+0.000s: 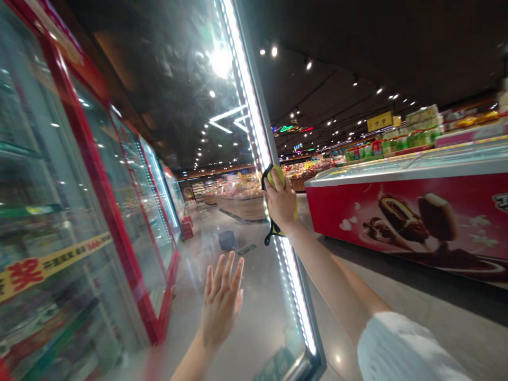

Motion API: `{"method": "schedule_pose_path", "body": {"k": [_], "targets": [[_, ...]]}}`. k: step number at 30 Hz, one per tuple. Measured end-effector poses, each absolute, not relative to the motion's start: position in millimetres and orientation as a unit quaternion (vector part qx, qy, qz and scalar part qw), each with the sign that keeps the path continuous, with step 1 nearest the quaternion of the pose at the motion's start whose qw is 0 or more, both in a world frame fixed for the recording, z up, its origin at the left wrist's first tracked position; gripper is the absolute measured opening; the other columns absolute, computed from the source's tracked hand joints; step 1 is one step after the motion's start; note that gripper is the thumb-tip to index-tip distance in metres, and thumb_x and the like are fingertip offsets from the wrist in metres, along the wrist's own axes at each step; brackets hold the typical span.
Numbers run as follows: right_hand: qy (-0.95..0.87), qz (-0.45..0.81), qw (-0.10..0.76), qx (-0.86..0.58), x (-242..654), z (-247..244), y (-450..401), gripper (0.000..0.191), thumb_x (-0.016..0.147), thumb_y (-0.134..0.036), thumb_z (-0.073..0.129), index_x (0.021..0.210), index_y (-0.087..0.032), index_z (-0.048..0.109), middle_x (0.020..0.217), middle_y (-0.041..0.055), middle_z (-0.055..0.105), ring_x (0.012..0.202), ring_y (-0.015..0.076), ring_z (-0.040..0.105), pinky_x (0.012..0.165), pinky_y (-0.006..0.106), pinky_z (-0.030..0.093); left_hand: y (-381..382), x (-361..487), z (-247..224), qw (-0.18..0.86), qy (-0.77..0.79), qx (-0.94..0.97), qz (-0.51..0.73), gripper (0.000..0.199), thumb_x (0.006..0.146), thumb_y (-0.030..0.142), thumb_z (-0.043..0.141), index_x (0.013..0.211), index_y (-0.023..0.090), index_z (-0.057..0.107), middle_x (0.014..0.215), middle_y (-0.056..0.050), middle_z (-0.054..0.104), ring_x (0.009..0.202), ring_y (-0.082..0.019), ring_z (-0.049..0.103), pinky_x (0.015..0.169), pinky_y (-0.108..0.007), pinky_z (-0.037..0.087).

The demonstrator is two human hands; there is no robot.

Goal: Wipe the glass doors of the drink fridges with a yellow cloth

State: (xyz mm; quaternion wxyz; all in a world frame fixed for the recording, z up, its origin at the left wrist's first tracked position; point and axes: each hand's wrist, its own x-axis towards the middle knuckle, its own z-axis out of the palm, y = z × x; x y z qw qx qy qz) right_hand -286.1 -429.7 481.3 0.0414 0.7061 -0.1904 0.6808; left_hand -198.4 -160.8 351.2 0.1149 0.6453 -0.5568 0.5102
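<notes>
A glass door (257, 296) with a bright LED strip (252, 106) down its edge stands tilted in front of me. My right hand (281, 203) presses a yellow cloth with black edging (277, 173) against the frame at the strip, fingers bent over it. A black loop of the cloth hangs below the hand. Lower down and to the left, my left hand (221, 296) is open, fingers stretched upward. It is at the glass; whether the palm touches the pane I cannot tell. Hazy smears and light reflections show on the upper glass.
Red-framed glass coolers (130, 227) line the left side. A red ice cream freezer (397, 222) with a white top stands to the right, bottles and packs behind it. A grey bin-like object (227, 241) shows through the glass, with produce stands (242, 203) beyond.
</notes>
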Motion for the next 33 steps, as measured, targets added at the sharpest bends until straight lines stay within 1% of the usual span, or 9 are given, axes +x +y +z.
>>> {"method": "schedule_pose_path", "body": {"k": [6,12,17,20,23,25,27,30,33], "targets": [[-0.242,0.639,0.061,0.727,-298,405,-413,0.051,0.100,-0.020,0.048,0.148,-0.033,0.054,0.165,0.0019,0.038,0.151,0.0393,0.028,0.107,0.056,0.044,-158,-198,343,0.118,-0.562,0.646,0.502,0.090,0.088,0.022,0.065,0.164,0.029,0.016,0.170,-0.008,0.022,0.157,-0.029,0.017,0.130,-0.052,0.011],[-0.267,0.629,0.072,0.726,-295,325,-408,0.050,0.099,-0.019,0.052,0.146,-0.035,0.056,0.161,0.0036,0.044,0.150,0.0399,0.030,0.106,0.056,0.045,-159,-196,337,0.125,-0.566,0.649,0.492,0.085,0.091,0.025,0.063,0.163,0.030,0.018,0.169,-0.008,0.023,0.158,-0.028,0.015,0.130,-0.051,0.007],[-0.273,0.610,0.096,0.738,-294,245,-404,0.046,0.098,-0.016,0.053,0.140,-0.031,0.062,0.157,0.0073,0.050,0.151,0.0409,0.029,0.105,0.056,0.047,-158,-195,329,0.125,-0.565,0.656,0.485,0.085,0.091,0.026,0.063,0.163,0.028,0.018,0.169,-0.008,0.024,0.157,-0.029,0.017,0.130,-0.053,0.009],[-0.256,0.598,0.081,0.755,-297,195,-401,0.054,0.092,-0.006,0.049,0.139,-0.029,0.064,0.151,0.0076,0.056,0.154,0.0385,0.028,0.106,0.056,0.048,-155,-193,324,0.124,-0.561,0.665,0.477,0.087,0.090,0.025,0.064,0.164,0.027,0.017,0.169,-0.009,0.024,0.157,-0.029,0.017,0.130,-0.053,0.009],[-0.233,0.576,0.035,0.783,-305,162,-398,0.067,0.083,0.003,0.047,0.139,-0.030,0.064,0.151,0.0049,0.057,0.155,0.0330,0.027,0.111,0.054,0.048,-151,-190,318,0.121,-0.557,0.675,0.469,0.091,0.088,0.024,0.065,0.164,0.027,0.015,0.169,-0.009,0.024,0.157,-0.029,0.017,0.130,-0.052,0.010],[-0.227,0.572,-0.002,0.788,-310,158,-394,0.073,0.080,0.004,0.044,0.142,-0.030,0.061,0.154,0.0030,0.054,0.156,0.0291,0.027,0.115,0.052,0.046,-148,-188,315,0.120,-0.556,0.679,0.464,0.093,0.088,0.022,0.067,0.164,0.028,0.014,0.169,-0.009,0.024,0.157,-0.028,0.016,0.130,-0.052,0.011],[-0.218,0.598,-0.031,0.770,-312,173,-390,0.073,0.083,0.004,0.040,0.146,-0.029,0.057,0.158,0.0035,0.049,0.156,0.0262,0.027,0.118,0.051,0.044,-146,-186,314,0.121,-0.556,0.680,0.462,0.094,0.087,0.020,0.067,0.164,0.029,0.013,0.169,-0.009,0.024,0.157,-0.028,0.016,0.130,-0.051,0.011],[-0.168,0.665,-0.042,0.726,-303,227,-381,0.060,0.093,-0.004,0.038,0.147,-0.025,0.056,0.164,0.0067,0.040,0.155,0.0244,0.029,0.121,0.048,0.040,-145,-183,313,0.122,-0.557,0.681,0.460,0.094,0.087,0.018,0.067,0.164,0.029,0.013,0.169,-0.008,0.024,0.157,-0.028,0.017,0.130,-0.052,0.011],[-0.134,0.675,-0.032,0.725,-279,289,-372,0.051,0.098,-0.013,0.042,0.145,-0.028,0.058,0.165,0.0044,0.037,0.156,0.0256,0.026,0.122,0.049,0.038,-144,-181,312,0.119,-0.554,0.683,0.462,0.092,0.088,0.019,0.066,0.164,0.030,0.015,0.169,-0.008,0.024,0.157,-0.028,0.018,0.130,-0.052,0.010]]}}
